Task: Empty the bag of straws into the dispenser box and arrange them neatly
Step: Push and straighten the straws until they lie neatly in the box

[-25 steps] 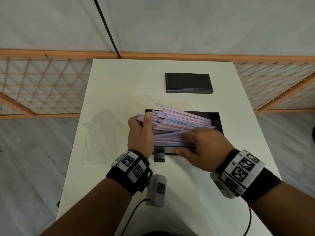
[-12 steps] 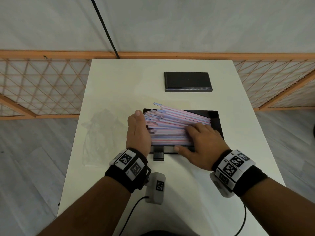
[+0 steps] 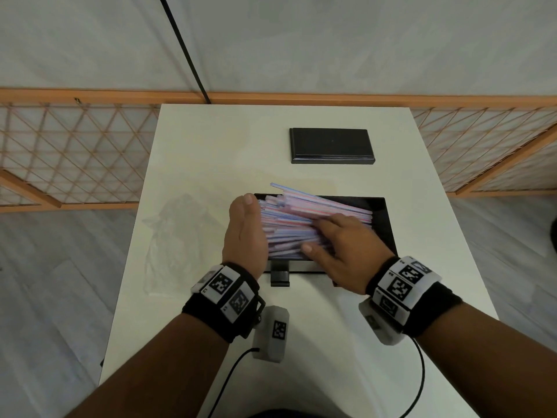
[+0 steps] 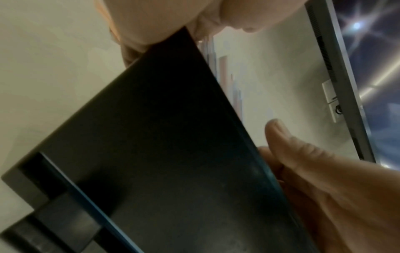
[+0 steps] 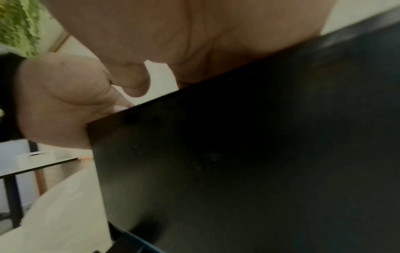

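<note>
A heap of pink, blue and white straws (image 3: 304,215) lies slanted in the open black dispenser box (image 3: 382,218) at mid-table. My left hand (image 3: 245,227) stands flat on edge, pressing its palm against the straws' left ends. My right hand (image 3: 340,239) lies palm down on top of the heap, fingers spread over the straws. One straw (image 3: 278,186) pokes past the box's far left corner. In the left wrist view the box's dark wall (image 4: 164,154) fills the frame, with straw ends (image 4: 223,71) above it. The right wrist view shows the box wall (image 5: 249,154) and both palms.
The empty clear plastic bag (image 3: 174,236) lies on the white table (image 3: 211,152) left of the box. The black lid (image 3: 331,145) sits at the far side. A small black tab (image 3: 279,274) juts from the box's near side. Table edges are close on both sides.
My left hand has gone from gripping the straw ends to pressing flat against them. The right hand slid left and forward across the heap, and the straws lie more inside the box.
</note>
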